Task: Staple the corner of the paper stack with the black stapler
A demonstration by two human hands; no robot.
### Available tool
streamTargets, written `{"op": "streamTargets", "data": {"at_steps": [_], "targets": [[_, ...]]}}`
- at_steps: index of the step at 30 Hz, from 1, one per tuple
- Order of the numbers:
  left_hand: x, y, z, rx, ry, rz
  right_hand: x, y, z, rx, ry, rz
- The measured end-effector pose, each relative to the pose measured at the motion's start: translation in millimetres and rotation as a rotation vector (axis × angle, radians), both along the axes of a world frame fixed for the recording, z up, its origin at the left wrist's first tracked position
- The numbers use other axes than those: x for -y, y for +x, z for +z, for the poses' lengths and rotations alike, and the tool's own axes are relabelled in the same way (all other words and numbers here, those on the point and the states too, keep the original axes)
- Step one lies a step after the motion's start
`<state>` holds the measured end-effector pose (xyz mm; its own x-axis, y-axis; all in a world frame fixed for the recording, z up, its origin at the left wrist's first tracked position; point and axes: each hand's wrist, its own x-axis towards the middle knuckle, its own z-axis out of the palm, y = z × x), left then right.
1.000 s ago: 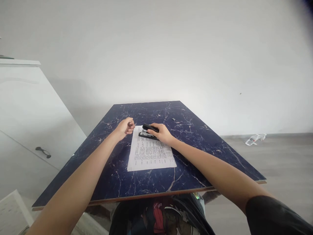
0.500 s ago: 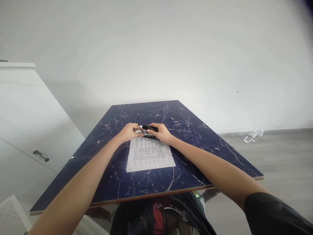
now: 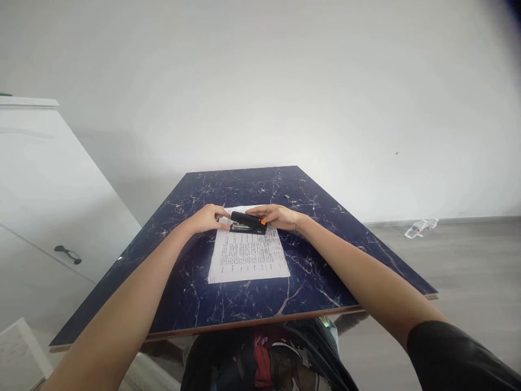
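On the counter point(image 3: 228, 187), paper point(image 3: 248, 263); on its far half, stapler point(image 3: 246, 219), left fingers point(image 3: 222, 212) at its left end, right fingers point(image 3: 262, 208) at its far side and right end. Beyond, to the right, small object point(image 3: 286, 196). Left of the counter, cabinet point(image 3: 36, 179); behind, wall point(image 3: 260, 81); right, on the floor point(image 3: 468, 288), plastic point(image 3: 414, 231).

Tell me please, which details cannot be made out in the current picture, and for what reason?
All in the head view:
Words on the printed page: too small to read.
Part of the page under the stapler: covered by it.
Palm of the right hand: hidden by the hand itself.
Small object on the marbled table: too small to identify.
White cabinet: cut off by the left edge.
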<state>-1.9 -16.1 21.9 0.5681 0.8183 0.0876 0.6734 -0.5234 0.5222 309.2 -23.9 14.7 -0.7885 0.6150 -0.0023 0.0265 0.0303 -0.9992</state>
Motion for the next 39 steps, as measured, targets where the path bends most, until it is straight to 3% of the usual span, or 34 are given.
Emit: {"op": "streamTargets", "data": {"at_steps": [6,14,17,21,24,30,32,35,37,39], "targets": [[-2.1,-17.0,4.4,-0.025,-0.042,-0.001,-3.6,5.1,-4.1,-0.057,-0.061,0.112],[6.0,7.8,-2.1,0.059,0.01,-0.039,-9.2,6.4,-11.7,-0.062,-0.002,0.094],[5.8,9.2,-2.4,0.085,0.026,-0.045,-7.0,0.8,-14.2,0.006,0.1,-0.028],[4.1,3.7,0.1,0.061,0.029,-0.065,-1.3,-13.8,-15.6,0.143,0.446,-0.235],[4.0,-5.2,6.0,0.022,0.025,-0.08,1.2,-21.3,-14.3,0.189,0.647,-0.287],[3.7,-32.0,18.4,-0.015,-0.098,-0.095,0.8,-15.6,-8.9,0.227,0.678,-0.26],[1.3,-38.4,18.6,0.079,-0.119,-0.014,0.4,-12.6,-8.7,0.216,0.684,-0.245],[-3.8,-42.2,16.4,0.489,-0.082,0.154,-0.1,-10.6,-10.2,0.202,0.686,-0.239],[-5.8,-40.7,15.3,0.726,-0.131,0.171,-0.5,-10.6,-11.4,0.205,0.679,-0.242],[-5.2,-36.2,15.5,0.772,-0.211,0.13,-0.9,-11.1,-12.2,0.209,0.681,-0.245]]}}
